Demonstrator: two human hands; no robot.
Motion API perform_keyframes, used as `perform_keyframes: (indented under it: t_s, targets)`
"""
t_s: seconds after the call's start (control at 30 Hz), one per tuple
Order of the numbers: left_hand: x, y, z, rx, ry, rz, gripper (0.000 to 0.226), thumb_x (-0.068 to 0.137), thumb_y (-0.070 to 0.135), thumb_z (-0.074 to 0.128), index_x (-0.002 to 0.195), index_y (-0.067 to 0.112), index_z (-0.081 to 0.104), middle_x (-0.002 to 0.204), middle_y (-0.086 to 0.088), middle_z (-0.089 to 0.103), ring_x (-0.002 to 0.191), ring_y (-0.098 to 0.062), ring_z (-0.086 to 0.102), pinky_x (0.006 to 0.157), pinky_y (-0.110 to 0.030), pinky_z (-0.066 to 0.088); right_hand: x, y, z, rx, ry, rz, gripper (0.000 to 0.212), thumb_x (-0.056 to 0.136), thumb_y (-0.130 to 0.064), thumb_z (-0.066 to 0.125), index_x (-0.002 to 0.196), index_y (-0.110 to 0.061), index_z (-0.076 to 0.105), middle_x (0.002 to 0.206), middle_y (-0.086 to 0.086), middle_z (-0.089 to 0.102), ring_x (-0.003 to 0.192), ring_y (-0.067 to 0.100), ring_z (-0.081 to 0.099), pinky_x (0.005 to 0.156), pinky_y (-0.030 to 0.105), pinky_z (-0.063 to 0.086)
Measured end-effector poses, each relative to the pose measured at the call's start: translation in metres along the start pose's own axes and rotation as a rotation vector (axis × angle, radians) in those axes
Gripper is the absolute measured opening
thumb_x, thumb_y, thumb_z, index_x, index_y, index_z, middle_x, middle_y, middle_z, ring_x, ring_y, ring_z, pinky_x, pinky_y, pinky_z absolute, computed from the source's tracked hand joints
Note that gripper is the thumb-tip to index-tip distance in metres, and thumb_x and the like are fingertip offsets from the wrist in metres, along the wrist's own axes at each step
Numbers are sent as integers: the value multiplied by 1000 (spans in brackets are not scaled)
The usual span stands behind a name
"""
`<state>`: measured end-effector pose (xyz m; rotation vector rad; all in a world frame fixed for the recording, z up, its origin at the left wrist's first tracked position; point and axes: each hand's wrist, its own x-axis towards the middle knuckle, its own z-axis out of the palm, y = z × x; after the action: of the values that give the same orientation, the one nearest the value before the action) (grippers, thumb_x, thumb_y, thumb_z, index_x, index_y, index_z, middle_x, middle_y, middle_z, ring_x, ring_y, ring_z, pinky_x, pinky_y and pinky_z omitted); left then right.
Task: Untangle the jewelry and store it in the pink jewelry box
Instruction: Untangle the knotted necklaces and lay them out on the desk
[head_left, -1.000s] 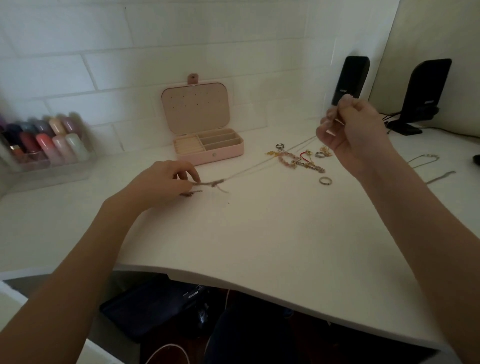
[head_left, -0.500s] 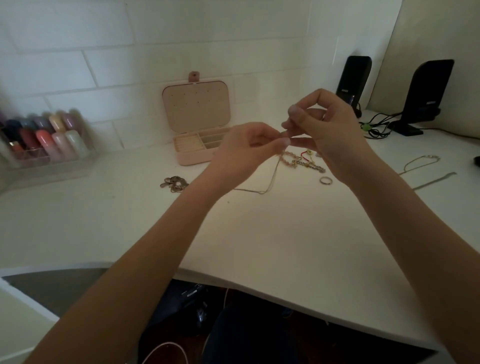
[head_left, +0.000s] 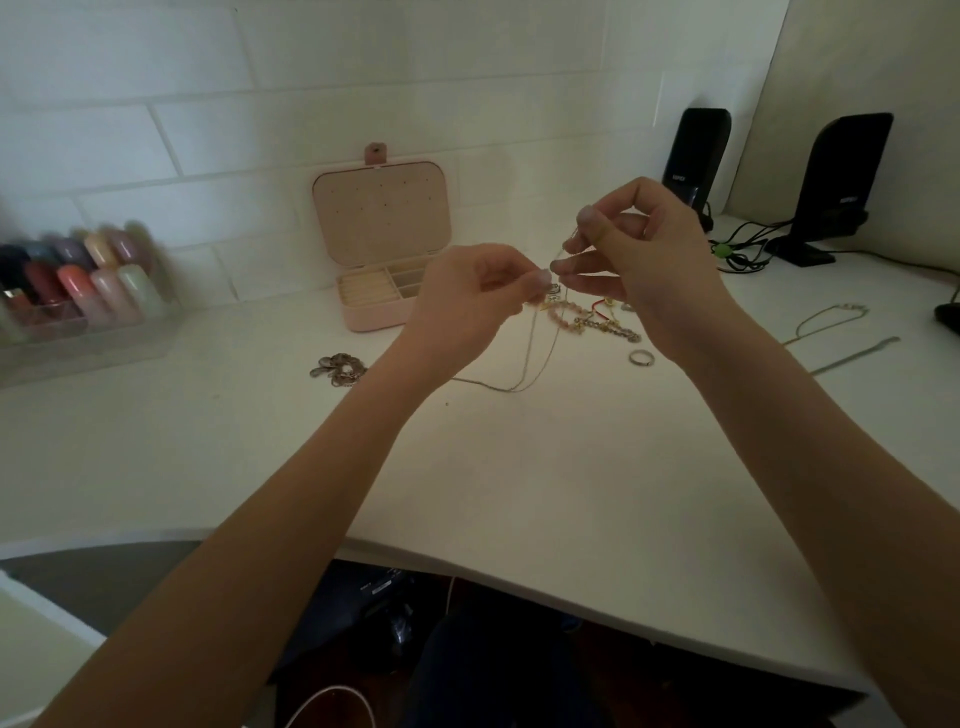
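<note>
Pastel and dark red bottles stand blurred in a clear holder at the far left of the white tabletop. Right of them, a small heap of silver chain lies on the bare surface, and behind it the pink jewelry box sits open against the tiled wall, lid upright, its compartments facing the near side. The left hand is raised above the tabletop just right of the box, thumb and forefinger pressed together on a thin chain necklace. From there the necklace hangs down in a long loop whose bottom rests on the tabletop. The right hand is lifted close beside the left, fingertips nearly meeting it, pinching the same necklace a little higher with its other fingers curled. Beneath and beyond the two hands lies a tangle of jewelry with pale beads, gold links and a red strand, and a silver ring lies just near of it. Farther right, another fine chain lies apart, and two black speakers stand at the far right with their cables.
</note>
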<state>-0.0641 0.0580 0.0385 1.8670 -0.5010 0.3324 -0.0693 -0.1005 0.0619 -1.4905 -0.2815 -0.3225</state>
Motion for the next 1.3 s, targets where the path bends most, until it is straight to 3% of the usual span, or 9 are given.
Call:
perform_keyframes:
  t_s: [0.1,0.23,0.3,0.4,0.57,0.73,1.0,1.13,1.3]
  targets:
    - [5,0,-4,-9,54,29,17,95,12,52,79,17,55,66,-2,67,66,-18,67,74,-34,58,0,1,3,65,0,80,8,96,-12,54,91,-8,48,73,6,58,55,14,64,55,25,54]
    - [7,-4,-8,127,41,63,17,96,20,52,81,12,54,49,1,40,44,-12,37,45,-21,43,5,0,-4,-100,-8,114,13,95,-21,57,86,-15,50,67,-2,56,45,8,43,39,20,31]
    - [7,-10,-14,247,8,70,20,92,28,58,80,12,61,46,7,36,43,-6,31,47,-16,32,10,2,-11,-441,44,0,13,92,-27,60,86,-17,53,68,-1,60,48,8,49,41,21,40]
    - [5,-19,-26,386,-62,61,21,86,35,66,72,19,66,47,9,40,42,-3,33,51,-18,29,13,6,-19,-770,128,-118,13,87,-37,62,86,-24,57,77,-1,65,69,15,62,69,37,55]
    - [-2,-35,-50,516,-68,-23,22,88,36,61,73,22,71,47,9,42,44,-5,35,52,-21,28,14,2,-26,-1082,255,-180,15,90,-43,57,92,-28,60,80,-13,59,80,11,55,67,28,36]
    - [-7,-51,-76,515,-10,-137,29,94,33,54,69,25,68,53,4,46,46,-3,40,52,-21,31,16,0,-33,-1248,345,-189,18,92,-44,55,97,-28,62,86,-9,64,84,16,59,67,30,34]
    - [-20,-62,-98,403,23,-289,41,96,38,48,66,15,64,37,11,38,35,-4,32,49,-26,28,17,2,-37,-1224,334,-195,19,88,-46,59,95,-28,65,85,-10,65,85,15,60,68,31,39]
    - [-26,-59,-97,334,-79,-321,13,85,28,69,79,17,66,52,8,53,43,0,42,45,-11,37,18,5,-35,-982,212,-138,16,85,-42,64,89,-27,65,81,-8,63,79,10,58,72,34,48]
    - [-31,-61,-100,258,-111,-335,3,83,14,70,85,16,69,69,6,67,60,-6,56,55,-14,48,18,7,-31,-682,98,-146,15,86,-35,66,88,-20,64,80,-6,63,66,3,52,67,21,45]
